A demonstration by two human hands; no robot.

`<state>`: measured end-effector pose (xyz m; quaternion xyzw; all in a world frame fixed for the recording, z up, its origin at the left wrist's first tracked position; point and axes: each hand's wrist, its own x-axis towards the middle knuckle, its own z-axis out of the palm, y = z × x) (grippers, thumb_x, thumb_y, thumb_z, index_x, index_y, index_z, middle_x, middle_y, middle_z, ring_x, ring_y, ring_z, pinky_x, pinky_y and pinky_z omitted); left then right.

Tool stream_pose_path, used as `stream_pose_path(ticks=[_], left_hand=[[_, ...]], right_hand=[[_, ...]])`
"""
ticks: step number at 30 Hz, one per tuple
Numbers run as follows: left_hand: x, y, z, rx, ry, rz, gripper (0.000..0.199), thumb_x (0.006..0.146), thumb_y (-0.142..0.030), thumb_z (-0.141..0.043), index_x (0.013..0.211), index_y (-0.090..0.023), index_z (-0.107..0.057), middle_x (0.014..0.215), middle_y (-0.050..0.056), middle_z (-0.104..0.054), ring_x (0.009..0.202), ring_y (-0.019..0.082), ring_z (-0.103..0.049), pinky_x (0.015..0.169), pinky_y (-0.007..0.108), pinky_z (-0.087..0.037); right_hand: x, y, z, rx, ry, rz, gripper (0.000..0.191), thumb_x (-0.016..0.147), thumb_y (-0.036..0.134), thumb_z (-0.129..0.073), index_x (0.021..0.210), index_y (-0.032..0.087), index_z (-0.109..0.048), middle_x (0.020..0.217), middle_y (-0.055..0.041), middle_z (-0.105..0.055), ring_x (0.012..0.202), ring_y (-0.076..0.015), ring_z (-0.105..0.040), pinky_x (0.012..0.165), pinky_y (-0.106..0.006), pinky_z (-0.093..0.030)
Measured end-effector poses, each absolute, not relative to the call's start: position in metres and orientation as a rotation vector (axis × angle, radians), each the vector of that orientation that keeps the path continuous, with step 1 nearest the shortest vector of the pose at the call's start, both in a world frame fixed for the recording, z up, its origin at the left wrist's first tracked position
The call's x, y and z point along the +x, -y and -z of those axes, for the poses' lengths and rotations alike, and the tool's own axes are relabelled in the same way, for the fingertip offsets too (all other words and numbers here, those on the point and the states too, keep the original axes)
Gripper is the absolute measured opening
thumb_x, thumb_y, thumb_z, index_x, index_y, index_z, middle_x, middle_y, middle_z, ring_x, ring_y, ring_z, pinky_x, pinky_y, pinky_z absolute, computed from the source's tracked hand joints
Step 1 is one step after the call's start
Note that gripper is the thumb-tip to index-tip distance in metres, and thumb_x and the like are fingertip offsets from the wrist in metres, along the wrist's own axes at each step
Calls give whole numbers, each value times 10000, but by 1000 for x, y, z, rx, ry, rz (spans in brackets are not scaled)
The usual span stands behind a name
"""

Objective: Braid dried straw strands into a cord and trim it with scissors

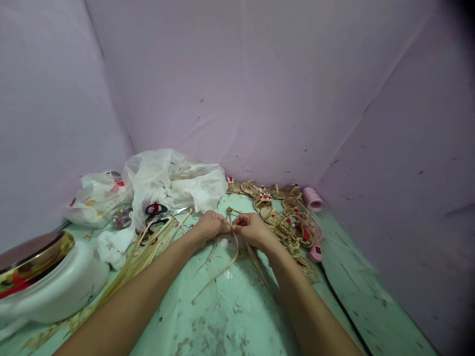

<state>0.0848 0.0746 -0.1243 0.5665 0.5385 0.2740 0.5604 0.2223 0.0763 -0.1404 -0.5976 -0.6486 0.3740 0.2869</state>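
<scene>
Clock centred on the two hands, 12 toward the far wall.

Left hand (pixel 212 226) and right hand (pixel 254 228) nearly meet at centre, fingertips side by side. Each is drawn into a narrow pinch, thumb against forefinger, both holding the same straw (pixel 236 248). A short, bent part of it shows just past the fingertips at 12; thin tails trail back to 7 and 5, over the table (pixel 230 321). Just where each fingertip grips is too small to tell.

Scissors (pixel 156 209), black handles, between 9 and 10, lying near the left hand, blades pointing inward. Stalks (pixel 148 254), pale and loose, fan from about 9:30 out to 8, passing under the left forearm's line of sight. White bag (pixel 174 178) crumpled at 10:30; printed bag (pixel 98 198) beyond it at 9:30. White wad (pixel 116 246) just below 9. White pot (pixel 81 284) between 8 and 9, a gold-rimmed lid (pixel 55 249) resting on top.

Woven pieces (pixel 265 210), brown, red and white beads on them, heaped from 12 round to 4, nearest the right hand. Pink spool (pixel 313 199) on its side, between 2 and 3. Pink tool (pixel 315 253) at 3:30, black cord (pixel 343 301) running off toward 4:30.
</scene>
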Motion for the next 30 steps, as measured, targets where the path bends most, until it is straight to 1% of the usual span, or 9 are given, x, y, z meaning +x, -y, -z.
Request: stream_pose_path(ticks=[4, 7, 10, 12, 17, 21, 23, 27, 30], left_hand=[[83, -77, 129, 1397, -1332, -647, 50, 506, -137, -504, 460, -124, -489, 328, -73, -298, 347, 37, -215, 380, 200, -137], [84, -78, 132, 1427, -1356, -652, 58, 500, -121, -501, 447, -124, -479, 335, -72, -282, 361, 42, -231, 383, 199, -139], [87, -75, 129, 1402, -1375, -657, 88, 492, -105, -499, 428, -130, -443, 338, -67, -288, 362, 43, -255, 378, 193, -153], [89, -73, 125, 1328, -1401, -658, 106, 483, -90, -489, 424, -136, -414, 331, -66, -290, 352, 40, -249, 369, 190, -149], [87, -73, 118, 1081, -1371, -571, 168, 493, -95, -459, 413, -158, -326, 324, -79, -234, 315, 13, -138, 346, 187, -60], [81, -78, 124, 1120, -1282, -586, 180, 496, -128, -494, 407, -153, -339, 327, -86, -237, 305, 6, -140, 334, 180, -50], [79, -80, 126, 1171, -1267, -597, 173, 477, -127, -515, 407, -150, -358, 324, -87, -251, 303, 6, -156, 328, 179, -57], [76, -81, 124, 1200, -1241, -529, 140, 480, -171, -556, 446, -142, -423, 324, -85, -286, 284, 10, -170, 321, 187, -54], [74, -82, 121, 1205, -1223, -488, 189, 486, -207, -583, 446, -146, -408, 323, -90, -275, 275, 7, -164, 324, 190, -49]], right_hand=[[222, -71, 132, -1715, 1814, -817, 70, 557, 215, -585, 554, 153, -617, 484, -1, -535, 455, -82, -413, 422, -190, -252], [221, -66, 124, -1840, 1800, -768, 82, 540, 236, -613, 508, 160, -616, 426, -20, -523, 422, -94, -415, 411, -209, -238], [220, -63, 118, -1870, 1757, -899, 84, 539, 180, -601, 461, 151, -603, 368, -33, -510, 399, -105, -445, 402, -211, -252], [218, -62, 116, -1867, 1754, -998, 83, 538, 150, -576, 461, 144, -608, 374, -37, -526, 397, -111, -468, 397, -206, -272], [210, -58, 117, -1839, 1850, -1063, 112, 524, 151, -533, 513, 142, -644, 444, -28, -576, 394, -100, -468, 382, -191, -293], [208, -53, 112, -1813, 1900, -1038, 120, 525, 140, -531, 534, 142, -651, 417, -2, -538, 373, -77, -430, 377, -182, -286], [210, -52, 107, -1798, 1892, -1130, 93, 531, 131, -547, 529, 134, -640, 405, 5, -518, 362, -70, -415, 374, -179, -291], [220, -57, 97, -1793, 1595, -1281, 67, 606, 146, -551, 578, 113, -601, 522, -28, -584, 405, -75, -466, 380, -172, -340], [224, -61, 96, -1778, 1266, -1353, 40, 654, 133, -534, 651, 109, -566, 626, -54, -616, 462, -87, -520, 409, -181, -400]])
